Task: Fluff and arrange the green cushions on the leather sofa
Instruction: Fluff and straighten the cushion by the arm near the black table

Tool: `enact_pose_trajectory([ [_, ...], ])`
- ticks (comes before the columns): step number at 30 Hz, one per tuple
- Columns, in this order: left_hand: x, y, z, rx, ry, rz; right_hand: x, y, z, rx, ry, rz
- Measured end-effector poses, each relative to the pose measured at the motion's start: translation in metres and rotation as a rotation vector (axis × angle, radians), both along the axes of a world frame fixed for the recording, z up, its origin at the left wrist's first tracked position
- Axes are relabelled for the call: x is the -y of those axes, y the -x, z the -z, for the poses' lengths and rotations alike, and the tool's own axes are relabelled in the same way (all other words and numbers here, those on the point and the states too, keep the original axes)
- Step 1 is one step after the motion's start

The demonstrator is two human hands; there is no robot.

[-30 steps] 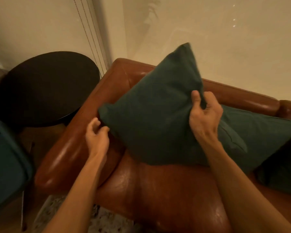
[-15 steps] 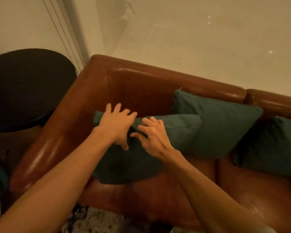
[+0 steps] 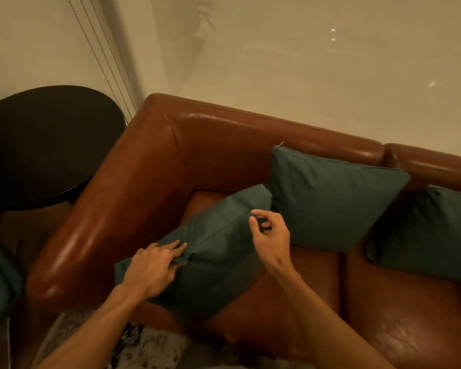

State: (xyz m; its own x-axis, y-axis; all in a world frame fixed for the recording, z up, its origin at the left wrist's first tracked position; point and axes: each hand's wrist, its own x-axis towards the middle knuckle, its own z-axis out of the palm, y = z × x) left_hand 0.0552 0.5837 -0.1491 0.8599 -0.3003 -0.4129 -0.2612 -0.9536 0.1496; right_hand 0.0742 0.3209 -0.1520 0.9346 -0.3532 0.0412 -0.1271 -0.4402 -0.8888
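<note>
View from above of the left end of a leather sofa [image 3: 149, 166] set against a pale wall [image 3: 304, 62]. The near cushion [image 3: 218, 251], green, lies tilted on the seat in the corner by the armrest, with one corner touching the middle cushion [image 3: 330, 198]. The middle cushion leans upright against the backrest. A third cushion [image 3: 431, 235] stands just beside it, at the right edge of the view.

The left hand [image 3: 152, 270] rests on the lower part of the near cushion's upper seam; its fingers [image 3: 176, 246] lie close together and almost straight, and the fabric puckers between them and the thumb, as in a pinch. The right hand [image 3: 272, 235] is higher on the same seam, its fingers [image 3: 254, 215] curled and nipping the edge.

A round dark tabletop [image 3: 45, 139] stands beside the armrest, with thin cords [image 3: 101, 57] hanging along the wall behind it. A patterned rug [image 3: 144, 347] shows below the seat front.
</note>
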Motion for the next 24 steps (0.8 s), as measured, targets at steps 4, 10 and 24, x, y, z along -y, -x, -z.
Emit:
enact_pose_trajectory([
  [4,-0.004,0.007,0.003,0.202,0.173,-0.062,0.027,-0.026,-0.001,-0.380,-0.320,0.136],
  [10,-0.002,0.009,-0.014,0.515,0.304,-0.029,0.015,-0.072,-0.018,-0.451,-0.474,-0.007],
  [24,0.000,-0.027,-0.036,-0.015,0.838,-0.452,-0.089,-0.003,-0.069,0.197,-0.122,-0.151],
])
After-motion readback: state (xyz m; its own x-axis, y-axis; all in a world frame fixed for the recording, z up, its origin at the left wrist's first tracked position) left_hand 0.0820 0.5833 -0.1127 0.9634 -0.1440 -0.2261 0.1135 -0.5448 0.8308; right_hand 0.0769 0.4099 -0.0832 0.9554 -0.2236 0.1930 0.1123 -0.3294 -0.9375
